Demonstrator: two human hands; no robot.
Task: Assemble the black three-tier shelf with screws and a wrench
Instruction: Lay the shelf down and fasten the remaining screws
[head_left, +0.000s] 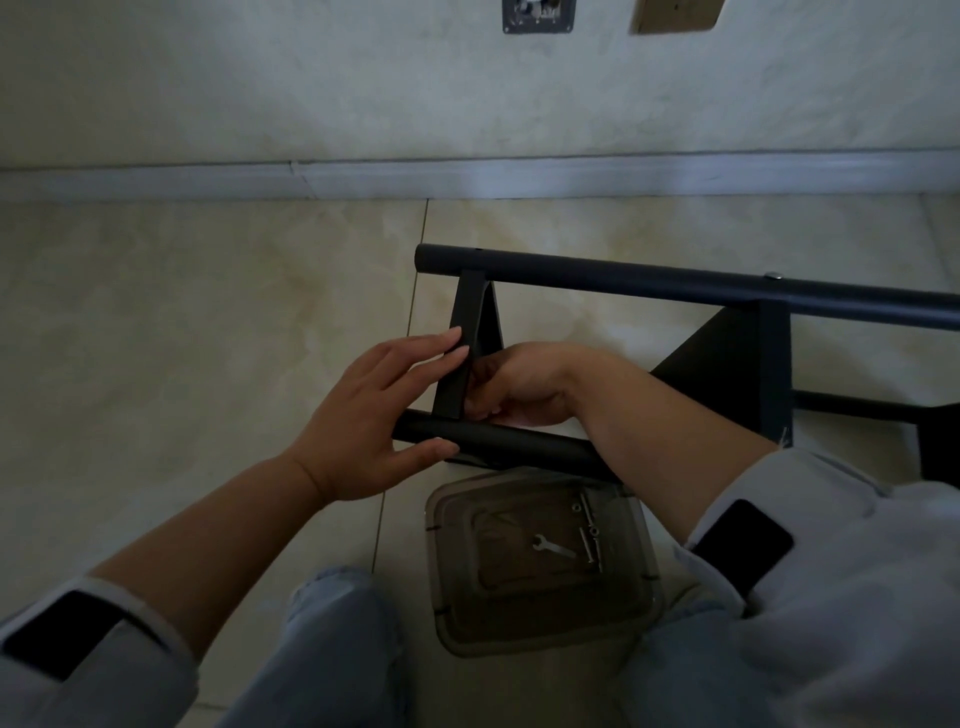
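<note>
**Shelf frame on a tiled floor, held at one tier**

Glossy beige floor tiles (208, 322) meet a pale skirting board (519, 179) and a mottled plastered wall (467, 88). The black metal three-tier shelf (727, 358) lies on its side on the tiles, right of centre. Its far round black tube post (597, 275) runs from the middle toward the right edge, carrying one silver screw head (775, 276); its near black tube post (498, 441) lies below the hands. A flat black shelf panel (467, 332) spans the two posts at their left ends. The left hand (363, 421) is spread wide, fingertips resting on the panel's edge and thumb on the near post. The right hand (514, 382) is curled behind the panel; what it grips cannot be told. Nearer the person, a clear plastic tray (540, 618) holds a small silver wrench (553, 546) and loose silver screws (589, 540). Grey sleeves with black wrist bands (740, 545) and blue denim knees (332, 639) frame the lower edge.
</note>
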